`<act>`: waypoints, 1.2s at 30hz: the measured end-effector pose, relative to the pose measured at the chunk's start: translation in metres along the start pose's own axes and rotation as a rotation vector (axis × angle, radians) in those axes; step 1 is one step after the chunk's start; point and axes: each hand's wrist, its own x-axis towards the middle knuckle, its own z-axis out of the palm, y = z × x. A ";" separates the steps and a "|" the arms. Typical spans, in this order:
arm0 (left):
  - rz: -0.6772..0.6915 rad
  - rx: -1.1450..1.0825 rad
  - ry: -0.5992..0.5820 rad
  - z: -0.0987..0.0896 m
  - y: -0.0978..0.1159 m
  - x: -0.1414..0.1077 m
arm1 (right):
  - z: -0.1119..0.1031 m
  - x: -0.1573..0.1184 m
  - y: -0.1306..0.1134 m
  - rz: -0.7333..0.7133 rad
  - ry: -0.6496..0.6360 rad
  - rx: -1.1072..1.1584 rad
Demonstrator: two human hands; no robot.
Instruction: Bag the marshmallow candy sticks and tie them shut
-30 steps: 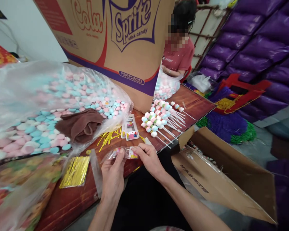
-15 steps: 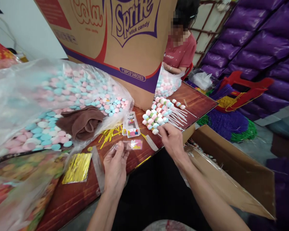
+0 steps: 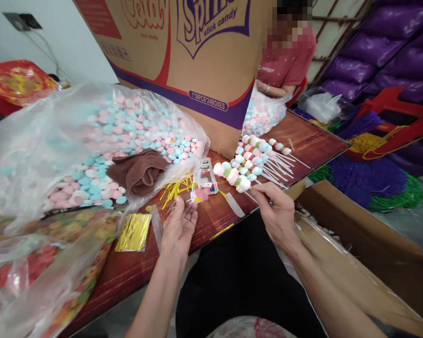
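Note:
My right hand point(image 3: 277, 206) pinches the white stick of a marshmallow skewer point(image 3: 231, 177), whose pink, white, blue and green pieces point up and left, in front of a pile of similar skewers point(image 3: 257, 155). In my left hand point(image 3: 180, 223) a small clear plastic bag point(image 3: 199, 194) with a pink and yellow print is held by the thumb against the fingers. Just beyond that bag lies a stack of printed clear bags point(image 3: 205, 174). Gold twist ties point(image 3: 176, 190) are scattered beside the stack, and a packet of gold ties point(image 3: 134, 232) rests left of my left hand.
A large plastic bag of marshmallows point(image 3: 127, 112) with a brown cloth point(image 3: 138, 171) on it fills the left. A tall carton point(image 3: 215, 75) stands behind. An open cardboard box point(image 3: 373, 234) is at right. Across the table point(image 3: 317, 136) a person point(image 3: 285, 65) sits.
My right hand has lifted one skewer by its stick away from the pile. My left hand still holds the small bag, now turned with its fingers more open. The view has shifted left.

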 end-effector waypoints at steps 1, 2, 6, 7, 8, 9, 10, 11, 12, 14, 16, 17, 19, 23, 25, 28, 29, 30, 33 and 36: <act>-0.006 -0.001 0.013 0.001 0.001 0.001 | -0.002 -0.006 -0.008 0.003 -0.022 0.047; -0.014 -0.005 0.020 0.003 0.001 0.001 | -0.004 -0.011 -0.014 0.000 -0.034 0.078; -0.040 -0.018 0.032 0.007 -0.001 0.000 | -0.007 -0.026 -0.019 -0.041 -0.036 0.081; -0.045 -0.016 0.029 0.007 -0.002 0.000 | -0.008 -0.028 -0.017 -0.060 -0.041 0.054; -0.046 -0.013 0.024 0.007 -0.003 0.000 | -0.009 -0.029 -0.015 -0.085 -0.050 0.018; -0.040 -0.009 0.016 0.007 -0.004 0.000 | -0.010 -0.029 -0.012 -0.109 -0.059 -0.022; -0.027 -0.002 0.001 0.006 -0.004 0.000 | -0.012 -0.029 -0.010 -0.133 -0.066 -0.060; -0.007 0.009 -0.019 0.005 -0.005 0.000 | -0.014 -0.029 -0.009 -0.152 -0.074 -0.092; 0.022 0.023 -0.041 0.004 -0.005 0.000 | -0.017 -0.027 -0.009 -0.161 -0.088 -0.112; 0.098 0.047 -0.091 0.003 -0.005 0.000 | -0.022 -0.024 -0.010 -0.150 -0.157 -0.110; 0.161 0.059 -0.152 0.002 -0.004 0.000 | -0.025 -0.022 -0.012 -0.103 -0.254 -0.042; 0.179 0.063 -0.185 0.002 -0.005 -0.001 | -0.025 -0.021 -0.013 -0.066 -0.294 0.003; 0.200 0.078 -0.249 0.004 -0.006 -0.002 | -0.023 -0.022 -0.015 0.002 -0.325 0.076; 0.306 0.094 -0.276 0.008 -0.013 -0.008 | -0.011 -0.030 -0.019 0.031 -0.302 0.051; 0.361 0.082 -0.246 0.010 -0.017 -0.010 | -0.006 -0.033 -0.021 0.010 -0.318 -0.001; 0.371 0.058 -0.219 0.011 -0.019 -0.011 | -0.003 -0.035 -0.024 -0.017 -0.369 -0.045; 0.362 0.045 -0.216 0.011 -0.019 -0.011 | -0.003 -0.035 -0.025 -0.017 -0.384 -0.046; 0.351 0.028 -0.212 0.011 -0.019 -0.010 | -0.003 -0.035 -0.026 -0.009 -0.394 -0.040; 0.322 -0.009 -0.208 0.010 -0.019 -0.009 | -0.004 -0.034 -0.028 0.054 -0.432 0.039; 0.290 -0.011 -0.232 0.009 -0.021 -0.009 | -0.005 -0.031 -0.029 0.170 -0.514 0.186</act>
